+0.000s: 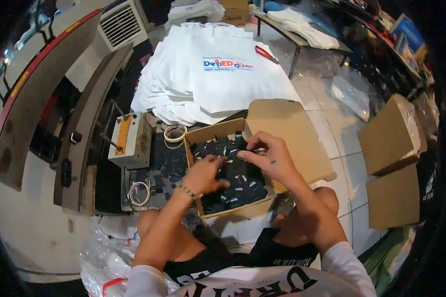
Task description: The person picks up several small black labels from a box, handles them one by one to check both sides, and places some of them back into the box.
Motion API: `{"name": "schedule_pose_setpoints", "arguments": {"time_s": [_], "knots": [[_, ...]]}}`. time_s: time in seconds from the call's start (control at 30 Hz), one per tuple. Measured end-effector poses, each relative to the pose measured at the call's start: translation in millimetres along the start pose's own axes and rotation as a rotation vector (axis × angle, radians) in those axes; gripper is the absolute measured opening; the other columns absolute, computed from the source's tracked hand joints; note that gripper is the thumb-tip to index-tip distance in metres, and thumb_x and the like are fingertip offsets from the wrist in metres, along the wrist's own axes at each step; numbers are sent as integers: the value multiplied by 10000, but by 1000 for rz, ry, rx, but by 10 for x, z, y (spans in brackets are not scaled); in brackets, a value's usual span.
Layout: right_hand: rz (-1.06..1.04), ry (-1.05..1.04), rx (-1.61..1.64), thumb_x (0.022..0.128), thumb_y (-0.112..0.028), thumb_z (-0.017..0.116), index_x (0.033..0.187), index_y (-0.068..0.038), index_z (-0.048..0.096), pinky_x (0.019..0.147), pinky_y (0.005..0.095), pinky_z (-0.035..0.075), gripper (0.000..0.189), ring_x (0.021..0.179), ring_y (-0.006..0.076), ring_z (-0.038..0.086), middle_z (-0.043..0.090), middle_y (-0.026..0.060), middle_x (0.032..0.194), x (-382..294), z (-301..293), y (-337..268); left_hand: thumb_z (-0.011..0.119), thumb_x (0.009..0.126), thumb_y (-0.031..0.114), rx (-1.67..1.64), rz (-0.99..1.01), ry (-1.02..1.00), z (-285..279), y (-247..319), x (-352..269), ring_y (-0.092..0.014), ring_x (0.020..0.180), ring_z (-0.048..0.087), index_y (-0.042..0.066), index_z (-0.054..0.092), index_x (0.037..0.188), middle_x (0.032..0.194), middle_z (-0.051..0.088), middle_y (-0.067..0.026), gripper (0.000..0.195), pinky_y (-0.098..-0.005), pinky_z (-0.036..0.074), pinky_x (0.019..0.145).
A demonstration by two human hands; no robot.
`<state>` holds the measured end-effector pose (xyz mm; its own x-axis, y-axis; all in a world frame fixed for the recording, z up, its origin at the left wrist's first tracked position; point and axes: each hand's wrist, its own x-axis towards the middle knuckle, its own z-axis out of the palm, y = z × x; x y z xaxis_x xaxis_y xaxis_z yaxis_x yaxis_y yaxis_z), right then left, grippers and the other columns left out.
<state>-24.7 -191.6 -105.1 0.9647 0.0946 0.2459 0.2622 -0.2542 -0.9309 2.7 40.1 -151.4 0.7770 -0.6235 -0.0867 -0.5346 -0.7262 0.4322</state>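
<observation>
In front of me lies an open cardboard box point(238, 212) holding many small black pieces point(241, 185), some with white marks that look like woven labels. My left hand point(204, 174) reaches over the box's left side, fingers spread among the pieces. It wears a beaded bracelet point(188, 191). Above the box's right side is my right hand point(267, 154), thumb and forefinger bent close together. Whether a small piece is between those tips is too small to tell. The box's lid point(290, 137) is folded back to the right.
Beyond the box is a stack of white printed sheets point(238, 91) with red-handled cutters point(266, 54) on top. A heat-press-like machine point(74, 137) and a small metal unit point(130, 141) stand left. Tape rolls point(175, 135) lie nearby. Open cartons point(392, 137) stand right.
</observation>
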Motion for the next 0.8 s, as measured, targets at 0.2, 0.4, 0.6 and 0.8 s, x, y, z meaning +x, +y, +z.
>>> {"name": "schedule_pose_setpoints", "arguments": {"time_s": [0.2, 0.4, 0.6, 0.8], "knots": [[-22, 24, 209, 804, -106, 799, 858, -12, 615, 691, 264, 498, 214, 771, 105, 582, 635, 36, 856, 33, 150, 26, 742, 793, 240, 80, 56, 101, 266, -14, 44, -400, 1098, 560, 96, 591, 1254, 1241, 544, -197, 506, -451, 502, 940], [131, 63, 559, 829, -53, 774, 874, -38, 587, 748, 247, 519, 193, 849, 127, 643, 632, 37, 856, 47, 111, -6, 762, 764, 177, -6, 82, 169, -99, -34, -34, -390, 1082, 578, 87, 580, 1249, 1308, 519, -201, 526, -465, 499, 939], [270, 26, 817, 861, -121, 761, 890, -76, 576, 600, 201, 451, 193, 756, 89, 646, 625, 9, 788, -44, 458, 68, 835, 698, 230, 74, 106, 66, 125, -116, -44, -361, 1081, 571, 159, 585, 1253, 1125, 566, -137, 613, -444, 517, 875], [336, 115, 820, 891, -123, 722, 916, -80, 538, 689, 275, 532, 191, 849, 149, 666, 654, 86, 927, -55, 523, 263, 783, 761, 200, -126, 125, 137, -6, -46, 22, -357, 1063, 570, 109, 614, 1199, 1103, 561, -159, 478, -426, 496, 884]]}}
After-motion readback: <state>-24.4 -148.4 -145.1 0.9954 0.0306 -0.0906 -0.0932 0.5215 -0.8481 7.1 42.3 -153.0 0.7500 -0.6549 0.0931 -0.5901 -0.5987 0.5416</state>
